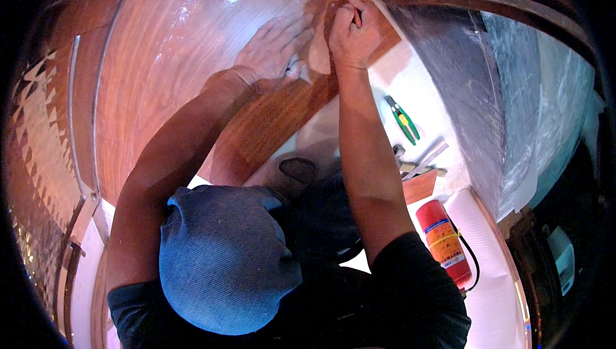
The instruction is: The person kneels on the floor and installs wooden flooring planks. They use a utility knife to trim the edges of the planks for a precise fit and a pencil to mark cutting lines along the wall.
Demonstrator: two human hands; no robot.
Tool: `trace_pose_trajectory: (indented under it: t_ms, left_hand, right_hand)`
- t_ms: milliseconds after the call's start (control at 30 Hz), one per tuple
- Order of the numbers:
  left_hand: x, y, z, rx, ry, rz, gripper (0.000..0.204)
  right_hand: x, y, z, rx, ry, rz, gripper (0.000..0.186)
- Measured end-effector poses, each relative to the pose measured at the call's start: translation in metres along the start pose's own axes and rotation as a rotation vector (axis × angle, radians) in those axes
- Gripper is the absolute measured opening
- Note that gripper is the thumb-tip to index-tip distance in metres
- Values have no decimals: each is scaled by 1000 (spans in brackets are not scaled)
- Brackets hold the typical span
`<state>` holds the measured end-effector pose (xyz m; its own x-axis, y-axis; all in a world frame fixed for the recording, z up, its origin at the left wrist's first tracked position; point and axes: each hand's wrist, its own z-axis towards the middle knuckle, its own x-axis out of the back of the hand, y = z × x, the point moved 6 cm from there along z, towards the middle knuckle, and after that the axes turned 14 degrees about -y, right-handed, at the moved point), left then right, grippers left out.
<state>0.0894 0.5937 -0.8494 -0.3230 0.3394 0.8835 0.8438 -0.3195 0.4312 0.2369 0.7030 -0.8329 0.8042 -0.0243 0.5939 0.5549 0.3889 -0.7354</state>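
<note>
My left hand (276, 48) lies flat on a glossy wood-grain panel (160, 86), its fingers stretched toward the upper right. A small pale thing (294, 66) shows beside its thumb; I cannot make out what it is. Farther right, near the panel's far right edge, my right hand (354, 37) is closed around a slim red tool (357, 16). The tool's red end points up toward the dark brown curved edge beyond. Its exact kind is too small to tell.
Right of my right forearm, a green-handled cutter (403, 120) lies on a white surface, with a metal ruler (428, 157) nearer me. Closer still is a red fire extinguisher (444, 243) with a black hose. Rounded blue cloth (224, 259) sits between my arms. Dark grey sheeting (459, 86) rises at the right.
</note>
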Motion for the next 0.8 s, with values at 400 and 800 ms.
trace_pose_trajectory:
  t_ms: [400, 800]
  left_hand:
    - [-4, -1, 1, -3, -3, -1, 79]
    - [-5, -2, 1, 20, -31, 43, 80]
  right_hand:
    - [3, 8, -7, -144, -30, 24, 17]
    - [6, 11, -11, -182, -19, 7, 19]
